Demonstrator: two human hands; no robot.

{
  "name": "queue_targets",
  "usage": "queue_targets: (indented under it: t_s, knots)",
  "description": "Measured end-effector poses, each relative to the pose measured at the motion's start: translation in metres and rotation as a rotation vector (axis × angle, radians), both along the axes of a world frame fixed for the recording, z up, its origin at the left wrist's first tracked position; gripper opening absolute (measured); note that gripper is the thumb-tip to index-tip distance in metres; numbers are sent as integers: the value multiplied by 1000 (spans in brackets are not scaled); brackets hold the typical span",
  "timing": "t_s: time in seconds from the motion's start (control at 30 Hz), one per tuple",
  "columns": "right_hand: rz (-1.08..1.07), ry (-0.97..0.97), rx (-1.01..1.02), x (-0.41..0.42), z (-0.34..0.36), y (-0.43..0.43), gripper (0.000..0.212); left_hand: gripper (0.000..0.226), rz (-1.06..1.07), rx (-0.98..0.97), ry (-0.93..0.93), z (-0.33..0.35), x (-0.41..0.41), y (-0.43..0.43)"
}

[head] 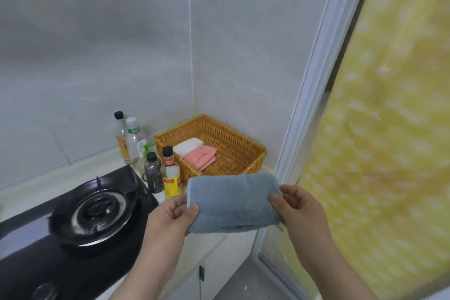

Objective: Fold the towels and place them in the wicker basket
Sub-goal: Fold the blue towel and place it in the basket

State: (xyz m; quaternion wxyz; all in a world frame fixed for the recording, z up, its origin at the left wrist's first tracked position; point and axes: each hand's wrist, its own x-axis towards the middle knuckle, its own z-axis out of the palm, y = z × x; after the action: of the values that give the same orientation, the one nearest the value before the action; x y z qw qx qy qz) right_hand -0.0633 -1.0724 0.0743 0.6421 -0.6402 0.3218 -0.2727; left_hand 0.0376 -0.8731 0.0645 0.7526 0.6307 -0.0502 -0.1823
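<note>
A folded grey-blue towel (233, 202) hangs in the air between my hands, just in front of the wicker basket (241, 146). My left hand (174, 214) pinches its left end with thumb on top. My right hand (297, 204) pinches its right end. The basket sits in the counter's back corner against the tiled walls. Inside it lie a folded white towel (188, 145) and a folded pink towel (202, 157), side by side on the left half; the basket's right half shows bare weave.
Several bottles (151, 153) stand left of the basket, the nearest with a yellow label (171, 178). A black gas hob with a burner (97, 212) fills the lower left. A white door frame (309, 95) and a yellow patterned curtain (389, 129) rise on the right.
</note>
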Motion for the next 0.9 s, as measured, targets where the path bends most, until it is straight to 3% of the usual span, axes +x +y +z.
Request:
queue_targets:
  t_s: [0.3, 0.47, 0.7, 0.8, 0.9]
  knots:
    - [71, 132, -76, 98, -8, -101, 9, 19, 102, 87, -11, -14, 68, -91]
    - [222, 221, -162, 162, -16, -149, 8, 20, 237, 153, 27, -29, 107, -133]
    - [499, 296, -188, 258, -41, -209, 9, 18, 480, 455, -6, -55, 160, -201]
    - [563, 303, -228, 295, -60, -216, 15, 21, 617, 477, 60, -77, 181, -230]
    - [624, 378, -222, 327, -87, -211, 15, 22, 776, 465, 245, -106, 198, -251]
